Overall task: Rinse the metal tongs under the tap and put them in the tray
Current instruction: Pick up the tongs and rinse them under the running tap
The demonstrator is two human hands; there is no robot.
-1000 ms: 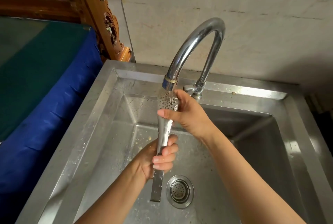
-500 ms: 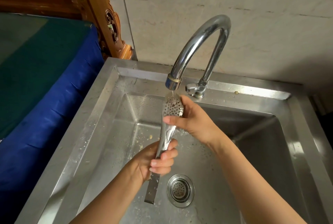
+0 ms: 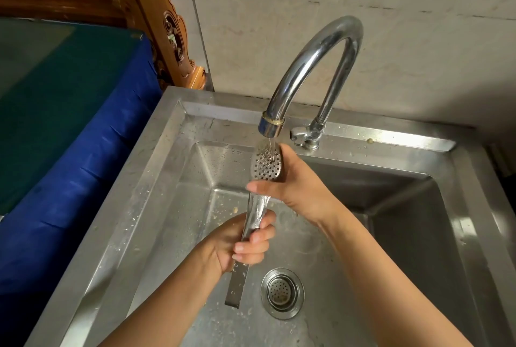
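Your left hand (image 3: 245, 240) is wrapping closed around the handle of the tongs (image 3: 258, 204), fingers curled over the metal about halfway along, with the flat handle end sticking out below your fist and hanging over the sink (image 3: 167, 168) floor near the drain (image 3: 282, 293). Your right hand (image 3: 296, 187) is cupping the perforated head from behind, thumb pressing across the neck just under it, so both hands are gripping the same tool. The head is sitting directly beneath the spout of the tap (image 3: 312, 67), and water is running onto the holes and sheeting down the shaft toward your lower hand. The tray is not showing anywhere in view, so you are going to have to look for it before you move. The likely trouble from here is slippage: wet polished metal could slide through your fingers once you let go with one hand. Water hitting the curved head could also be splashing outward toward the blue cloth (image 3: 72, 134) beside the sink.
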